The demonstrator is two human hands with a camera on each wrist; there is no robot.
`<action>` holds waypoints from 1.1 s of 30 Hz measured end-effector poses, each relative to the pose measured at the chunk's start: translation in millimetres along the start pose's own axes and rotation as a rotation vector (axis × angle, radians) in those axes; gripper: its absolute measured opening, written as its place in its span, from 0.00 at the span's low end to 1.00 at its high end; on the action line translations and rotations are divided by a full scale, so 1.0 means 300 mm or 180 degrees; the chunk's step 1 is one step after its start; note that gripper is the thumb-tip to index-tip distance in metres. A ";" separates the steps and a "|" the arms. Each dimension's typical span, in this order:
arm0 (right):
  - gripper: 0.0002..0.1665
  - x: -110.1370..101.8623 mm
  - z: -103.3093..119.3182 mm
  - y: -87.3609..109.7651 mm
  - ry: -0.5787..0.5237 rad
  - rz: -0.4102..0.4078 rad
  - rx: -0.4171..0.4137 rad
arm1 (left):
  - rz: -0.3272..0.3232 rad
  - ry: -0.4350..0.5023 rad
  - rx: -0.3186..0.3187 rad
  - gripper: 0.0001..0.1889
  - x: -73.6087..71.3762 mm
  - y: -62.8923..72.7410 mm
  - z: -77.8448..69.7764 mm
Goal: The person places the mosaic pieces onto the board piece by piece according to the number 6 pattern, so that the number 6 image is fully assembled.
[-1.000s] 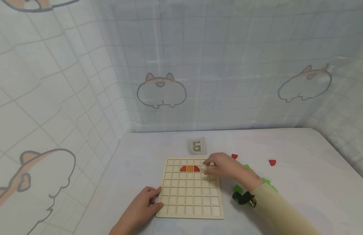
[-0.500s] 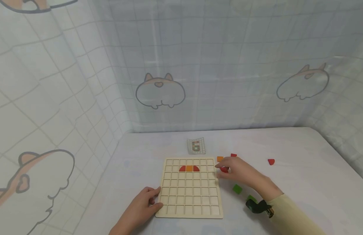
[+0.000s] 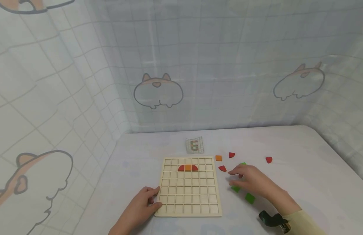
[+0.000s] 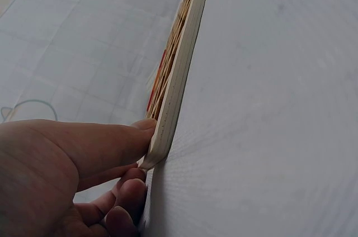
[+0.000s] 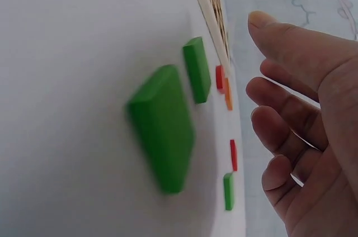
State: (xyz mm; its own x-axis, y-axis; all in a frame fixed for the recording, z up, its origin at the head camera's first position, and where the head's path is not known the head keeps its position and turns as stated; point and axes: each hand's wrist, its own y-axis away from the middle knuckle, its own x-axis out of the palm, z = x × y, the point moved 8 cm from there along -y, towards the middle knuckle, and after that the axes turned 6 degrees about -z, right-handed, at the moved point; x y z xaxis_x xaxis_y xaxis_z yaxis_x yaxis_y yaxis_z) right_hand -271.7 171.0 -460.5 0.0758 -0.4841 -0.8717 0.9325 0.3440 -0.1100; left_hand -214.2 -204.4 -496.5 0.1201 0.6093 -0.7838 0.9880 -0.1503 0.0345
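Observation:
A pale wooden grid board [image 3: 188,192] lies on the table. My left hand [image 3: 138,205] holds its left edge; in the left wrist view the thumb [image 4: 112,139] overlaps the rim, with the other fingers curled beside the corner. In the board's second row from the far side, an orange square tile [image 3: 188,167] sits between two red quarter-round tiles [image 3: 181,168]. To the right of the board, my right hand [image 3: 253,181] hovers over green square tiles [image 3: 250,198], fingers loosely bent and apart, nothing between them. One green tile [image 3: 235,189] is partly hidden beneath it.
Beyond the board lies a small gridded card [image 3: 194,145] with a coloured pattern. Right of the board are a loose orange tile [image 3: 218,158] and red tiles [image 3: 231,154]; another red one [image 3: 268,160] lies farther right. A patterned curtain [image 3: 211,81] hangs behind the table.
My right hand has moved from over the board to the right and nearer me, uncovering the orange tile and a red tile beside the board. My left hand stays at the board's edge.

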 end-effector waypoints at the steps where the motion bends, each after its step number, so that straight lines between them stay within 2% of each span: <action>1: 0.22 0.000 -0.007 0.007 0.0014 -0.0016 0.0011 | -0.0003 -0.0007 0.0005 0.33 -0.001 0.000 0.001; 6: 0.21 0.008 -0.026 0.036 0.0091 -0.0122 -0.0080 | -0.0042 0.0023 0.0049 0.33 -0.005 0.003 0.000; 12: 0.23 0.020 -0.039 0.057 0.0119 -0.0224 -0.0030 | -0.0110 0.0022 0.0065 0.33 -0.013 0.005 -0.003; 17: 0.23 0.023 -0.037 0.067 0.0159 -0.0193 -0.0033 | -0.0080 0.0045 0.0058 0.33 -0.015 0.006 -0.007; 23: 0.17 0.033 -0.033 0.074 0.0173 -0.0166 -0.0128 | -0.0007 0.0090 0.0054 0.34 -0.010 0.006 -0.004; 33: 0.13 0.037 -0.033 0.080 0.0116 -0.0133 -0.0162 | -0.0041 0.0077 0.0101 0.33 -0.009 0.006 -0.007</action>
State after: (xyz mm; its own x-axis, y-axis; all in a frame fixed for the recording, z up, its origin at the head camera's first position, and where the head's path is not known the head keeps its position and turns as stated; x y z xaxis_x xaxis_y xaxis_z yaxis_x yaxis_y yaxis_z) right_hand -252.0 181.6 -477.5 0.0234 -0.4697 -0.8825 0.9153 0.3651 -0.1701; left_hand -212.6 -204.7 -492.9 0.1101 0.6300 -0.7687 0.9860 -0.1668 0.0046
